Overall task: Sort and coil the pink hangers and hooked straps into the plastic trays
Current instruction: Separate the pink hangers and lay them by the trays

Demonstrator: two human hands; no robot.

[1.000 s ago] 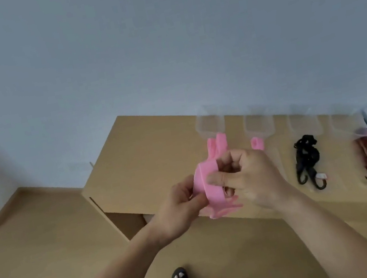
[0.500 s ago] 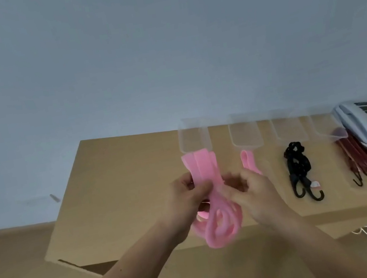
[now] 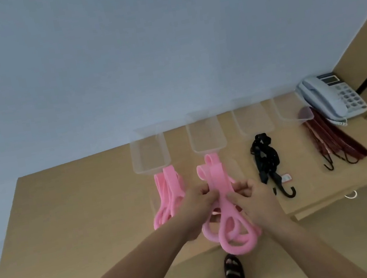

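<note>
On the desk point(image 3: 79, 206), at the left, a loose pile of pink hangers point(image 3: 167, 198) is seen just below the first tray point(image 3: 149, 149). Right of it, a second bundle point(image 3: 225, 207) of such hangers is pinched at its narrow waist between the left hand point(image 3: 195, 204) and the right hand point(image 3: 252, 199), fingers curled against it from either side; its loops hang below the hands, past the desk edge, and its flat ends stand above them, toward the second tray point(image 3: 206, 134). The hangers are judged light, smooth and springy, so hold is best taken at the waist, where the strips are gathered. Further right, black straps point(image 3: 265, 161) and red straps point(image 3: 335, 144) lie untouched on the desk.
</note>
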